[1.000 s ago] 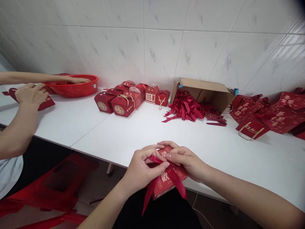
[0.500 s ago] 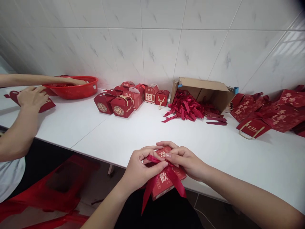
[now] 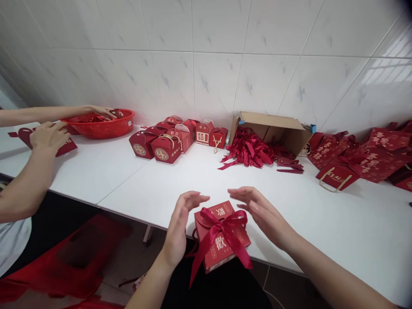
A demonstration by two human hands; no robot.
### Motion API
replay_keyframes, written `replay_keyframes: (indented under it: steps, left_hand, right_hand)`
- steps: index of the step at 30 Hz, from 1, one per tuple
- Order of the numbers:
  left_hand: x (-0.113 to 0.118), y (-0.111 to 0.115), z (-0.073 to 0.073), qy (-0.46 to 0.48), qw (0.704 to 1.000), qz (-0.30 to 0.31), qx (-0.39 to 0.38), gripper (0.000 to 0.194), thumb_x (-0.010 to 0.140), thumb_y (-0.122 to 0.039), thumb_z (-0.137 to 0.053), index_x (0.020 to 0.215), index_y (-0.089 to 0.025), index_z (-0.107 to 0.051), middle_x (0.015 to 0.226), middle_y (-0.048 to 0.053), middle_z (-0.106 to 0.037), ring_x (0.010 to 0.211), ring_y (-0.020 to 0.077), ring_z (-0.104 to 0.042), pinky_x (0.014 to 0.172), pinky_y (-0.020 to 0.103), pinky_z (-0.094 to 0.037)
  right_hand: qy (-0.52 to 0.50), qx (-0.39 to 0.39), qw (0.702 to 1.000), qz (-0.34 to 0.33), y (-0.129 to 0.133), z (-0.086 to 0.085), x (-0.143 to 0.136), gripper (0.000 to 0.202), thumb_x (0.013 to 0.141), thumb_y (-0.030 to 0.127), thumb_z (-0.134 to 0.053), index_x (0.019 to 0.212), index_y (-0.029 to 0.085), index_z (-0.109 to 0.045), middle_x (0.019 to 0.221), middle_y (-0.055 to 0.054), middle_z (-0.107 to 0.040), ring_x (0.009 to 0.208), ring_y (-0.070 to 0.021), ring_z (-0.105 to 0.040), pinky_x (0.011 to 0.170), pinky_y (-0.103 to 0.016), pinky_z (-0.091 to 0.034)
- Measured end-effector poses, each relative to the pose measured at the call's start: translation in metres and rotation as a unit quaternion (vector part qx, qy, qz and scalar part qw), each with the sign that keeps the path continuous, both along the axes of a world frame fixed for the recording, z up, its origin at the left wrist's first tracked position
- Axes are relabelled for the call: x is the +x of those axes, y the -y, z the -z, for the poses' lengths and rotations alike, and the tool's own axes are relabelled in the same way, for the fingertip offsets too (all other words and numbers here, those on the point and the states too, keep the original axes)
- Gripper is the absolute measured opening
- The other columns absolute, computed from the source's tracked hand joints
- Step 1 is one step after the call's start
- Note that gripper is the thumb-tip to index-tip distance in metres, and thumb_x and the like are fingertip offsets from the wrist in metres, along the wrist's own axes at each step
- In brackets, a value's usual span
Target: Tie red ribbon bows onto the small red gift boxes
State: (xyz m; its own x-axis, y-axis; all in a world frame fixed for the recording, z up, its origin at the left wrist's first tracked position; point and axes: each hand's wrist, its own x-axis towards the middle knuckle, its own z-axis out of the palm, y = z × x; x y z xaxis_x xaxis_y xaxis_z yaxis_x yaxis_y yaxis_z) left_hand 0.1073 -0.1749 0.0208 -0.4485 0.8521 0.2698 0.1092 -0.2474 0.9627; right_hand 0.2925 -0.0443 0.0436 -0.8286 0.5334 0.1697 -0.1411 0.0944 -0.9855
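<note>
A flat red gift box with pale characters lies at the table's front edge, its near part jutting out past the edge. Across its top sits a dark red ribbon bow with two long tails hanging toward me. My left hand hovers just left of the box, fingers apart and curved, holding nothing. On the other side, my right hand is raised off the box's right corner, its fingers stretched out and empty. A bit of red cord shows at the box's left side.
A co-worker's hand rests on a red box at left; the other reaches into a red basin. Several small red boxes stand by the wall. A cardboard box spills red ribbons. More red boxes sit at right.
Both my hands have let go of the ribbon and moved apart to either side of the box. The bow now shows in full. The co-worker's far hand has lifted slightly in the basin.
</note>
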Motion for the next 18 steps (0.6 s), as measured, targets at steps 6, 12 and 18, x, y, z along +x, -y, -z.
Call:
replay_keyframes:
  steps: [6,12,18]
  left_hand:
    - [-0.041,-0.01,0.024,-0.288,0.934,-0.145,-0.152,0.033,0.091,-0.044,-0.036,0.099,-0.02,-0.057,0.117,0.011,-0.06,0.119,0.0277,-0.049,0.102,0.045,-0.035]
    - [-0.052,-0.015,0.053,-0.451,0.842,-0.184,-0.232,0.026,0.084,-0.043,-0.044,0.092,-0.019,-0.051,0.127,0.014,-0.055,0.129,0.0343,-0.04,0.1,0.051,-0.037]
    - [-0.051,-0.011,0.057,-0.459,0.835,-0.175,-0.248,0.02,0.084,-0.043,-0.042,0.082,-0.023,-0.043,0.132,0.011,-0.052,0.133,0.0328,-0.036,0.095,0.048,-0.042]
  right_hand:
    - [0.064,0.246,0.963,-0.083,0.004,0.006,0.01,0.119,0.057,0.036,-0.085,0.148,0.032,-0.008,0.156,-0.008,-0.001,0.143,-0.029,-0.004,0.115,-0.047,-0.012]
    - [0.005,0.23,0.972,-0.039,0.013,0.031,0.014,0.106,0.067,0.032,-0.08,0.146,0.033,-0.01,0.145,-0.012,-0.034,0.135,-0.0267,-0.034,0.109,-0.043,-0.032]
    - [0.131,0.305,0.904,0.271,-0.033,0.053,0.107,0.085,0.075,0.042,-0.07,0.144,0.03,-0.022,0.137,-0.014,-0.045,0.127,-0.0325,-0.044,0.1,-0.052,-0.041]
